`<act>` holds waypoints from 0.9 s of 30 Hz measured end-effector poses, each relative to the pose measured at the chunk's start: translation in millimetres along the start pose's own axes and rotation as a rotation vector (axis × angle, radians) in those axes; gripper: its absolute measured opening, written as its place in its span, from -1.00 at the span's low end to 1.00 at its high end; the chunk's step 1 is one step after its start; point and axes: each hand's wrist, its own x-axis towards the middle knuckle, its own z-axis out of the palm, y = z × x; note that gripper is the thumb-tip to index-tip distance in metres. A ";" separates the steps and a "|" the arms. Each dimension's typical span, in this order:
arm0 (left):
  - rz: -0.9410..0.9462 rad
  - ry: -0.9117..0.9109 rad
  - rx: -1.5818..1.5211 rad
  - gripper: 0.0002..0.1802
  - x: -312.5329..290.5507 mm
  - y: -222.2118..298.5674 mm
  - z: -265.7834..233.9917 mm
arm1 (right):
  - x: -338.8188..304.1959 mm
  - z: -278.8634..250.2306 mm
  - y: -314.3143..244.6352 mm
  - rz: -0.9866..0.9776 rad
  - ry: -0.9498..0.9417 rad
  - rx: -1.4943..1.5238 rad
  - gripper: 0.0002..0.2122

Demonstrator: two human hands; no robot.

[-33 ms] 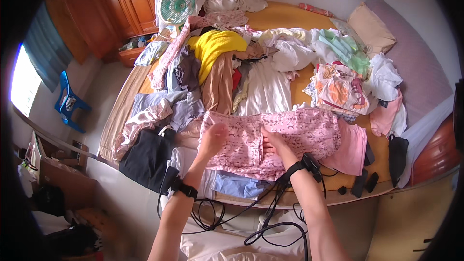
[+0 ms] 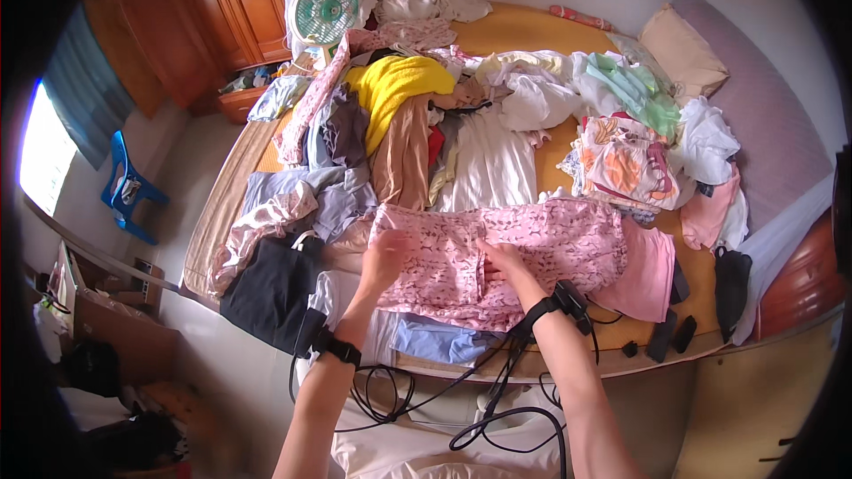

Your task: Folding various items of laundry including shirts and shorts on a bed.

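Pink cotton-like fabric with a dark pattern [image 2: 444,257] lies spread in layers along the near edge of the orange-tan bed [image 2: 497,31], about midway between its near corners. The left hand [image 2: 383,259] is over the fabric's left end, its fingers blurred, so I cannot tell how far they are open or whether they grip. The right hand [image 2: 504,259] rests at a vertical fold near the middle, thumb uppermost and fingers partly hidden by the cloth; I cannot tell whether they pinch it. Plain pink cloth [image 2: 652,270] shows beyond the fabric's right end, pale blue folded cloth [image 2: 444,339] at the bed's near edge, and a black cloth item [image 2: 273,293] toward the near left corner.
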 end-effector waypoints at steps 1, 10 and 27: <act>0.003 -0.004 -0.001 -0.65 -3.0 -6.4 -2.3 | 2.7 0.8 0.3 0.000 0.005 0.002 -0.27; 0.379 0.258 0.425 -0.77 -8.6 -53.9 4.1 | 16.5 37.8 16.4 -0.351 0.427 -0.485 -0.64; 0.037 -0.007 0.212 -0.69 25.1 -40.2 53.6 | -53.2 -291.0 18.5 -0.538 0.471 -0.295 -0.66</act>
